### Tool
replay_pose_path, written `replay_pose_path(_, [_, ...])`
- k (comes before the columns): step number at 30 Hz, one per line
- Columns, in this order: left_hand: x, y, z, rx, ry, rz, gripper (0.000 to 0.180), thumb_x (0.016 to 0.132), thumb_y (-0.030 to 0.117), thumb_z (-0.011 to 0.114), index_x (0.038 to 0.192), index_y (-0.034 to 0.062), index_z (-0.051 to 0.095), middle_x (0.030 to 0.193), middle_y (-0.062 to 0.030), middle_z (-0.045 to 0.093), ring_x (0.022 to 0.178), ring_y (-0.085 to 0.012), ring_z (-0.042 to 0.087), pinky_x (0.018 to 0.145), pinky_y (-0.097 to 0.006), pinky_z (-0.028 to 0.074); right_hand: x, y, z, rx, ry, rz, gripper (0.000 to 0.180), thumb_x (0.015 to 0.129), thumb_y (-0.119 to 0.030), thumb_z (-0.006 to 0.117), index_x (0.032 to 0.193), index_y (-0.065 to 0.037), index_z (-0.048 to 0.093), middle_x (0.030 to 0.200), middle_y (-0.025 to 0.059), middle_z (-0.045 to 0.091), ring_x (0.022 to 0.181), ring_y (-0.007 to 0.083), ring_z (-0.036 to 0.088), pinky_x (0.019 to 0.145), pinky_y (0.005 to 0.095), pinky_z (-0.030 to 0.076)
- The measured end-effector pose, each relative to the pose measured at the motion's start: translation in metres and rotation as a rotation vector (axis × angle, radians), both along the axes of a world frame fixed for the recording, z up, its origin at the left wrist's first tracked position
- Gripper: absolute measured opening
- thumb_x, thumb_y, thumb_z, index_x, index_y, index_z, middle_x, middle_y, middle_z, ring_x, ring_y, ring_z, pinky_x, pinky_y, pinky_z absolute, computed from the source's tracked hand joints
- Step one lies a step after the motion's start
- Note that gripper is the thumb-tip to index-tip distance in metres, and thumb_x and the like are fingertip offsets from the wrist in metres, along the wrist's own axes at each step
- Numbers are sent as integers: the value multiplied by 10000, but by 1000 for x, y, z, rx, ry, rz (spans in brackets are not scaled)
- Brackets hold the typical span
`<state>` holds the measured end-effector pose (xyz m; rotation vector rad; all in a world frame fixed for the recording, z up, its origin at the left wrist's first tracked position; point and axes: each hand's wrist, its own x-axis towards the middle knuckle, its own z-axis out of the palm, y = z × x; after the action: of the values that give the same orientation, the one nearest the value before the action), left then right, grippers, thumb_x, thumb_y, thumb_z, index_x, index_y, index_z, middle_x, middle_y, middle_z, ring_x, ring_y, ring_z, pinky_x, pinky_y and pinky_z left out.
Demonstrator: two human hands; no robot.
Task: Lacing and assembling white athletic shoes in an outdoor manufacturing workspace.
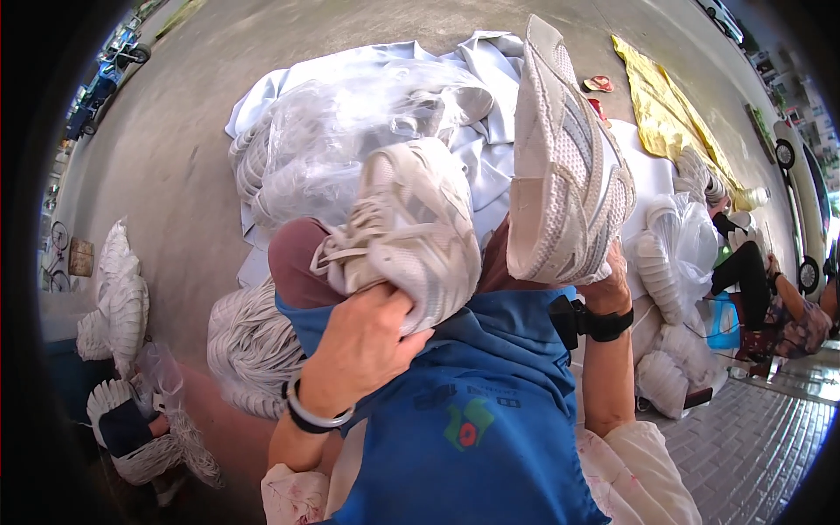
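A white and grey sneaker (418,229) with laces across its front rests over my lap, tilted. My left hand (359,346) is closed on its near end, the thumb along the outside and the other fingers partly hidden by the shoe. To the right, a second white and grey sneaker (573,188) stands on end, side panels toward me. My right hand (610,282) grips its lower end from behind, most fingers out of sight. No thick sole shows on either shoe. A blue apron (490,367) covers my lap.
Ahead, clear plastic bags (324,131) of white shoe pieces lie on a pale sheet (486,54). Bundled white laces (249,341) sit left of my knee. Stacked white pieces (656,262) and a yellow sheet (665,105) lie right. Another person (787,315) sits far right.
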<state>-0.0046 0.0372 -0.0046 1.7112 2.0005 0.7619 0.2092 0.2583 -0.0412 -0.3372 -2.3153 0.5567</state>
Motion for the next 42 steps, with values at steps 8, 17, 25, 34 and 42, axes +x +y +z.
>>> replay_pose_path(8, [22,29,-41,-249,249,-152,312,760,221,748,950,2,631,883,-171,638,787,-363,644,685,-437,524,0,-15,-6,-563,-119,-87,310,945,-116,571,1217,29,611,1161,45,640,1017,93,598,869,247,486])
replay_pose_path(17, [0,-26,-18,-73,-255,254,356,884,86,636,1215,3,535,1115,-191,619,933,-302,644,768,-363,517,1,-44,22,-1027,-139,-48,457,886,-104,604,1325,-8,524,1231,112,608,1135,161,552,981,312,424])
replay_pose_path(25, [-3,-18,-51,136,-1318,529,710,1037,468,363,1500,-39,182,1502,-196,331,1373,-289,356,1136,-370,272,-35,-108,24,-512,-346,-134,736,764,57,514,1463,-104,353,1181,172,505,971,366,597,799,418,515])
replay_pose_path(34, [0,18,-54,88,-577,336,865,843,307,717,1462,-59,237,1459,-281,320,1382,-338,326,1139,-426,279,-48,-88,-8,-377,-521,-196,740,768,61,498,1466,-98,312,1135,196,521,928,416,607,745,482,528])
replay_pose_path(42, [3,15,-33,3,-200,230,1032,745,497,774,1435,-85,276,1433,-364,292,1349,-464,337,1101,-470,327,-40,-97,4,-157,-633,-176,745,761,-35,593,1454,-26,319,1061,191,553,888,388,613,755,456,503])
